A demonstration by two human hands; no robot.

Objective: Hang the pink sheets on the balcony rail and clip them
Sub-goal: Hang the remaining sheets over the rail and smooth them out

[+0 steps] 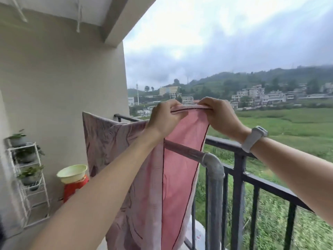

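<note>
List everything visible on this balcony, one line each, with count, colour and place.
Pink sheet with dark piping: one, pink, held up above the rail, hanging down over it.
Patterned pale pink sheet: one, pale pink, draped over the rail to the left.
Grey metal pipe rail: one, grey, inside the balcony railing.
Black metal balcony railing: one, black, right edge.
White wire plant shelf: one, white, left wall, holding potted green plants.
Pale green plastic basin: one, pale green, on a red stool.
White wristwatch: one, right wrist.
Hands: left hand and right hand, both gripping the sheet's top edge.
</note>
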